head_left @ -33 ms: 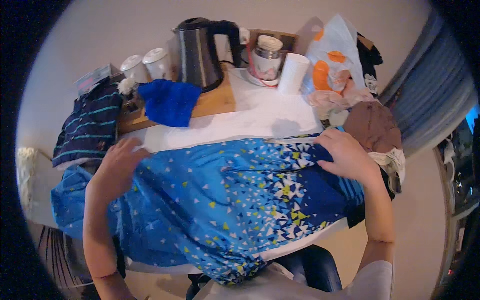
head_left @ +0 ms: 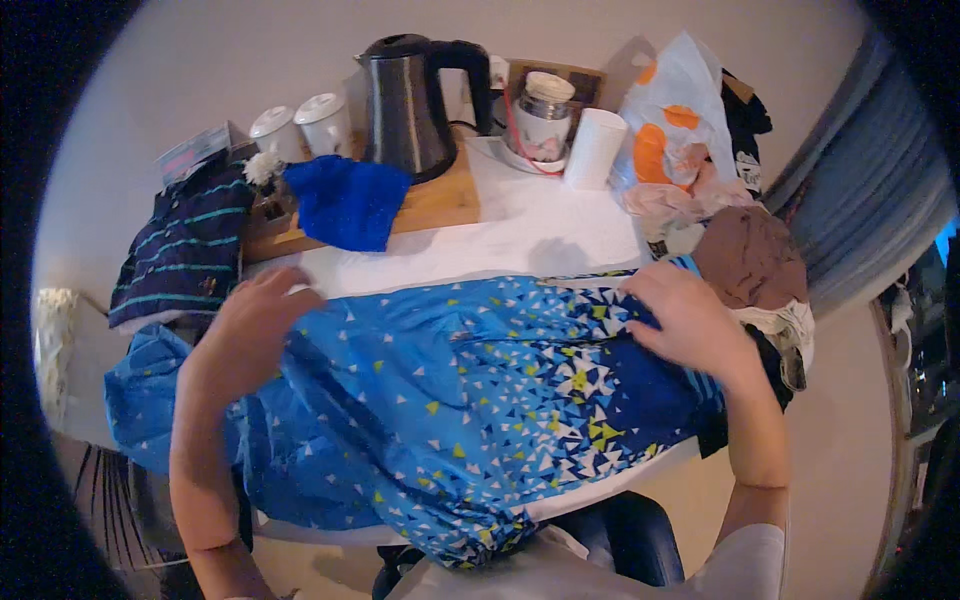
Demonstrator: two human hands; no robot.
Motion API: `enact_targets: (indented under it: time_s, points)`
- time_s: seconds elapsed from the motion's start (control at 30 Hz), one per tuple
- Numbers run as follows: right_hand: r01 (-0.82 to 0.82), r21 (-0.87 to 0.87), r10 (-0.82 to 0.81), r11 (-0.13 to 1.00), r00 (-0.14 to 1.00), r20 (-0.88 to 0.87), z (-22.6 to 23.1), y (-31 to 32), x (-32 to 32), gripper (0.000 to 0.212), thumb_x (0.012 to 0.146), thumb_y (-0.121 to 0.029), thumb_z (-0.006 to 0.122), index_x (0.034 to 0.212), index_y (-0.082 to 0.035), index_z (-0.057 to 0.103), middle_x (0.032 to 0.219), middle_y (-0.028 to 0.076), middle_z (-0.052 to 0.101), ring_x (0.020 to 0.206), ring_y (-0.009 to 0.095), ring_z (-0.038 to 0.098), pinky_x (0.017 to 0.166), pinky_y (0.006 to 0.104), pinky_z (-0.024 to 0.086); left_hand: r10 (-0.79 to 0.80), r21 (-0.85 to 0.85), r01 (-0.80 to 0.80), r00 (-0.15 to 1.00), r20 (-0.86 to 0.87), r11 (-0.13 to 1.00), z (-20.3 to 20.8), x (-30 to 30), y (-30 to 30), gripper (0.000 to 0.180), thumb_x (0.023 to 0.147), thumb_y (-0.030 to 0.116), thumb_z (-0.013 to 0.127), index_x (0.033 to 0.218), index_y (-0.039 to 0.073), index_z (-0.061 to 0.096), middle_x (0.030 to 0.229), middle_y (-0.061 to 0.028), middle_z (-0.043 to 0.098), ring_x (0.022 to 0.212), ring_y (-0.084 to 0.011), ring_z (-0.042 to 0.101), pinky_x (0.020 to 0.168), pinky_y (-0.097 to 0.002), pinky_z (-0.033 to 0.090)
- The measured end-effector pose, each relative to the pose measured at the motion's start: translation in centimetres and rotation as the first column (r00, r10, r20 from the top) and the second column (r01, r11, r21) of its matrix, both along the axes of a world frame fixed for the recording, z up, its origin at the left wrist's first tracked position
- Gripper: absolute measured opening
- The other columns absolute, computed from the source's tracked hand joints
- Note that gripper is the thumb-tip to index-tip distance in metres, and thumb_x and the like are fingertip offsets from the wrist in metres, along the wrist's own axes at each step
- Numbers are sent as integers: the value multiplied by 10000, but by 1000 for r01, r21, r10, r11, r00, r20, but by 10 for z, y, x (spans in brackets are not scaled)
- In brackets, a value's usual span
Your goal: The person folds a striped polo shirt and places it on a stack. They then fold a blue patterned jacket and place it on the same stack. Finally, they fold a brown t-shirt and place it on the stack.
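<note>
Blue triangle-patterned fabric garment [head_left: 450,400] spread across the white desk [head_left: 520,235], filling the frame's centre. Left hand [head_left: 250,325], centre left, lies open and flat on it; right hand [head_left: 690,320], centre right, presses open-palmed, gripping nothing, apparently to hold the cloth smooth.

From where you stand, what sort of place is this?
Probably a hotel or guest room: an electric kettle with lidded cups on a wooden tray, clothes heaped around a small white table.
</note>
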State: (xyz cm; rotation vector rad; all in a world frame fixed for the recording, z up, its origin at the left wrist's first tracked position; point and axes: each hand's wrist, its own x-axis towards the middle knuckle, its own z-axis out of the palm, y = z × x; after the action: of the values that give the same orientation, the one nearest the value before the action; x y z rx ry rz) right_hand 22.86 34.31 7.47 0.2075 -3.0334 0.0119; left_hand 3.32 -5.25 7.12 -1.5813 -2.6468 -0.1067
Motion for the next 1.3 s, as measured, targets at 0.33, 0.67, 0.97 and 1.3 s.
enact_targets:
  time_s: [0.33, 0.67, 0.97, 1.3]
  points:
    - [-449, -473, 479, 758, 875, -64, -46, -139, 75, 240, 784, -288, 725, 804, -77, 613, 628, 35, 507, 489, 193, 538, 404, 300, 401, -212, 47, 208, 974, 82, 977, -85, 35, 34, 598, 890, 410, 552, 1383, 107, 402, 1459, -172, 328, 1339, -364, 315, 1069, -541, 255]
    - [173, -626, 173, 761, 875, 452, -99, -137, 152, 524, 853, -469, 585, 1148, -36, 569, 937, 210, 648, 828, 411, 627, 712, 469, 520, -234, 343, 148, 946, 225, 928, -47, 40, 45, 607, 915, 379, 487, 1404, 43, 355, 1489, -202, 265, 1370, -379, 259, 1098, -523, 202]
    - [199, -800, 279, 566, 867, 413, -197, -178, 147, 560, 795, -304, 646, 1266, -28, 518, 1267, 248, 525, 1161, 405, 507, 1008, 433, 376, -191, 206, 161, 972, 135, 965, -98, 35, 53, 611, 887, 416, 503, 1384, 78, 395, 1469, -191, 302, 1359, -357, 286, 1097, -517, 212]
    - [243, -670, -102, -701, 896, 432, -123, -124, 233, 548, 836, -335, 637, 1222, 37, 526, 1258, 222, 535, 1159, 347, 536, 1002, 443, 401, -315, 97, 312, 787, 530, 945, -34, 1, -42, 566, 597, 87, 676, 1155, 89, 581, 1317, -168, 465, 1214, -359, 450, 1032, -419, 372]
